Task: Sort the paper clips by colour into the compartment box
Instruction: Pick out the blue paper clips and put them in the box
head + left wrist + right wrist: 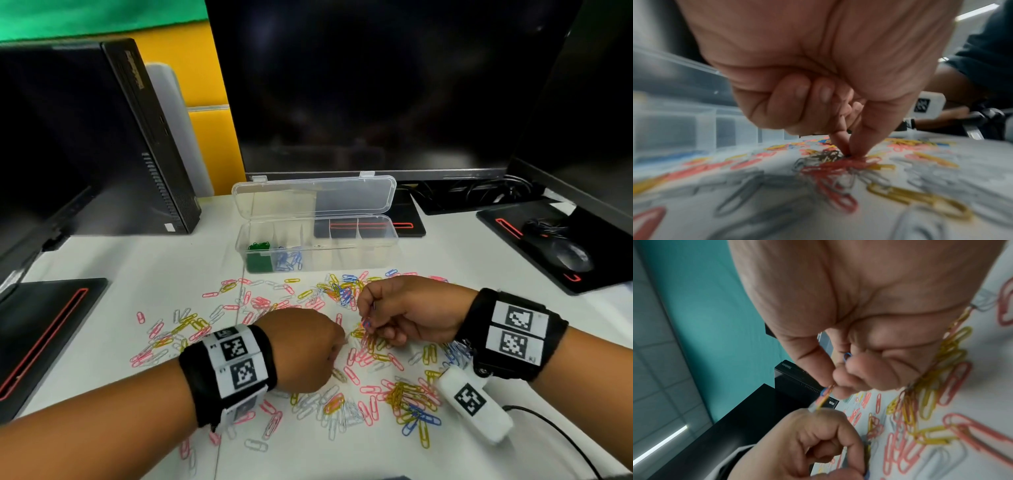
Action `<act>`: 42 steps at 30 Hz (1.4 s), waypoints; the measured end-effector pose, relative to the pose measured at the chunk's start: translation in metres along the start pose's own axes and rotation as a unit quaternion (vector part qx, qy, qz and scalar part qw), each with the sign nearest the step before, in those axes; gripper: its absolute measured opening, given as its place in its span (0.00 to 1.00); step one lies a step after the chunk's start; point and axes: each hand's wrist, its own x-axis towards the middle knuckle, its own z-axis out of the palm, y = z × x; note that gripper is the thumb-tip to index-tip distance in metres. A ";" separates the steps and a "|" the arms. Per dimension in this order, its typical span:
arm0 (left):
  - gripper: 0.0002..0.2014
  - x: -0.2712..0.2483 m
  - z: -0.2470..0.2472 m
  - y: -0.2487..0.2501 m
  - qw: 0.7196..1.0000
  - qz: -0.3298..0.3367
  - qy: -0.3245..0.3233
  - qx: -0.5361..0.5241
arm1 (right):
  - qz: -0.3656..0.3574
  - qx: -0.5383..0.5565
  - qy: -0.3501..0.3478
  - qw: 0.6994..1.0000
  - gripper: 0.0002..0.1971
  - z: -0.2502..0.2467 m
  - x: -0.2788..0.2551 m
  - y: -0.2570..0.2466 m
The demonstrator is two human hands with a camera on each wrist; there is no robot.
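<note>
The right hand [411, 310] pinches a small bunch of paper clips [825, 396] between thumb and forefinger, with at least one blue clip [846, 357] tucked further back in the curled fingers [869, 368]. The left hand [301, 349] has its thumb and forefinger tips pressed together down in the loose pile [346, 346] on the white surface [113, 270]; whether a clip is actually caught between them cannot be told through the blur.

The step in hand looks like gathering blue clips. The held bunch shows yellow and pink beside the blue, so it would be best to shake or pick off the strays with the left hand before carrying it. Clips hook into each other; lifting slowly should show what trails along.

The compartment box [317, 245] stands open at the far side of the pile, lid up. It has about six compartments: one at the far left holds green clips [259, 255], the next holds blue clips [288, 257], and the rest look empty. On the surface lie pink, yellow, white and blue clips, far too many and too tangled to count; no green shows among them. Two black monitors [376, 85] and a mouse [570, 255] stand around.
</note>
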 end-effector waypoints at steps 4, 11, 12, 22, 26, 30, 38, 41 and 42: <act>0.03 0.002 -0.005 -0.015 0.994 -0.030 -0.038 -0.099 | -0.011 -0.075 0.004 0.997 0.11 -0.003 0.000 -0.001; 0.03 -0.007 -0.009 -0.037 0.977 -0.059 -0.017 -0.204 | -0.037 -0.136 0.016 0.990 0.05 -0.002 0.003 -0.006; 0.06 -0.008 -0.008 -0.036 0.983 -0.057 -0.020 -0.173 | -0.049 -0.165 0.023 0.985 0.04 -0.003 0.004 -0.006; 0.05 -0.008 -0.004 -0.018 1.000 -0.009 0.000 0.003 | -0.099 -0.277 0.047 0.955 0.05 -0.008 0.006 -0.011; 0.03 -0.004 -0.013 -0.036 0.968 -0.068 -0.025 -0.238 | -0.104 -0.221 0.042 0.969 0.06 -0.010 0.003 -0.011; 0.03 -0.005 -0.020 -0.047 0.837 -0.150 0.012 -0.527 | -0.107 -0.222 0.029 0.969 0.05 -0.012 0.003 -0.012; 0.08 -0.012 -0.007 -0.039 0.991 -0.079 0.009 -0.111 | -0.098 -0.228 0.022 0.969 0.03 -0.008 0.005 -0.014; 0.12 -0.011 -0.003 -0.027 0.998 -0.048 0.010 -0.038 | -0.081 -0.139 0.026 0.987 0.03 -0.006 0.005 -0.013; 0.12 -0.011 -0.001 -0.024 0.999 -0.035 0.013 -0.012 | -0.078 -0.112 0.026 0.990 0.04 -0.005 0.005 -0.013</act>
